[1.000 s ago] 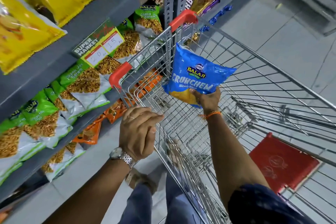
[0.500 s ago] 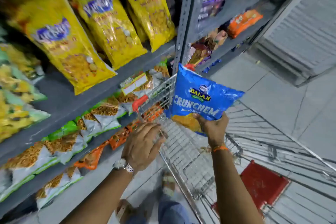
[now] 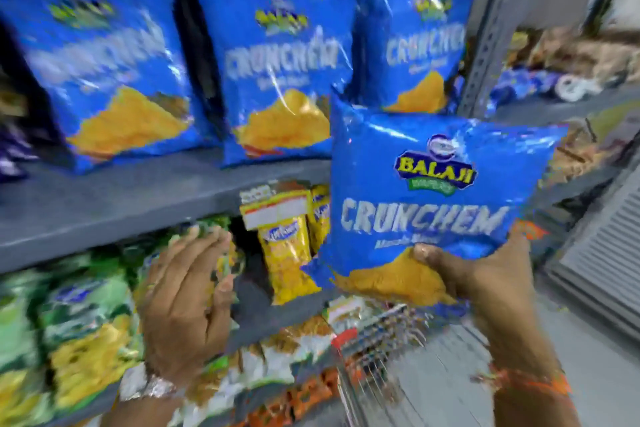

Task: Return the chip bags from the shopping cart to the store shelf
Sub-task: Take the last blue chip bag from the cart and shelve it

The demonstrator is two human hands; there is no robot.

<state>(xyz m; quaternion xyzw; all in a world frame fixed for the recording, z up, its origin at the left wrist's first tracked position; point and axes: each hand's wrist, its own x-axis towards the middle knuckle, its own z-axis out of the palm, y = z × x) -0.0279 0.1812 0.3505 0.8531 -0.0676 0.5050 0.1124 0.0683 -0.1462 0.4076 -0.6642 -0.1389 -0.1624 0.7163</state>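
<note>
Head view: the right hand (image 3: 485,284) pinches the bottom edge of a blue chip bag (image 3: 429,198), held in front of the grey shelf (image 3: 121,198) where three matching bags (image 3: 277,62) stand upright. The left hand (image 3: 187,305) hangs spread, empty. The cart (image 3: 374,340) rim shows below.

Three bags (image 3: 277,62) stand side by side on the shelf (image 3: 114,198). A fourth bag (image 3: 426,204) is held just in front of the rightmost one, cart (image 3: 377,350) below it, more packs on the lower shelf.
</note>
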